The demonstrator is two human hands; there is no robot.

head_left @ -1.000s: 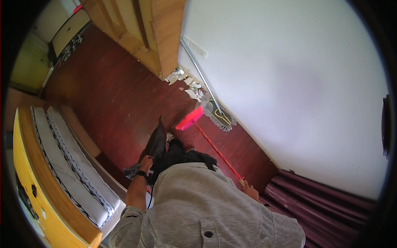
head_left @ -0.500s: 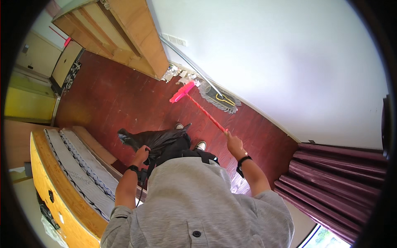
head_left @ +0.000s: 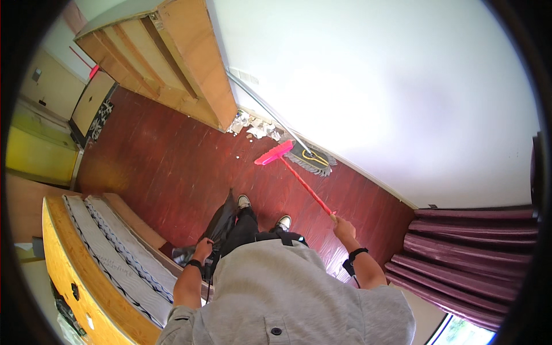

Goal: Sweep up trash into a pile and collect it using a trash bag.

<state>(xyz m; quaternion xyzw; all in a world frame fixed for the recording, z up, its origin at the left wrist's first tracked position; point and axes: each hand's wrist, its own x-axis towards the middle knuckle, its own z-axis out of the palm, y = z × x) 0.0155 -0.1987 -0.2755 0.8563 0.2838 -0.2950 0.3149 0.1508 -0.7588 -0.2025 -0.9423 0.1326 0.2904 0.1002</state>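
My right hand (head_left: 345, 229) is closed around the handle end of a red broom (head_left: 306, 187), held out in front of me. The broom's pink head points away to the far left, close to the mop; I cannot tell whether it touches the floor. On my left side, my left hand (head_left: 203, 249) grips a black plastic bag (head_left: 221, 223) that hangs beside my leg. White scraps and debris (head_left: 261, 129) lie along the wall base beyond the broom head. A flat grey mop (head_left: 311, 158) rests there too, its long pole leaning against the wall.
A wooden cabinet frame (head_left: 204, 86) stands tilted at the far left against the wall. Mattresses (head_left: 115, 253) and a yellow wooden board (head_left: 92, 276) line my left. Purple curtains (head_left: 466, 244) hang at the right. Underfoot is a dark red wooden floor (head_left: 172, 155).
The black bag has swung from spread out ahead to hanging by my left leg. The broom and my right hand have shifted right and nearer in the picture. Both hands keep their grips.
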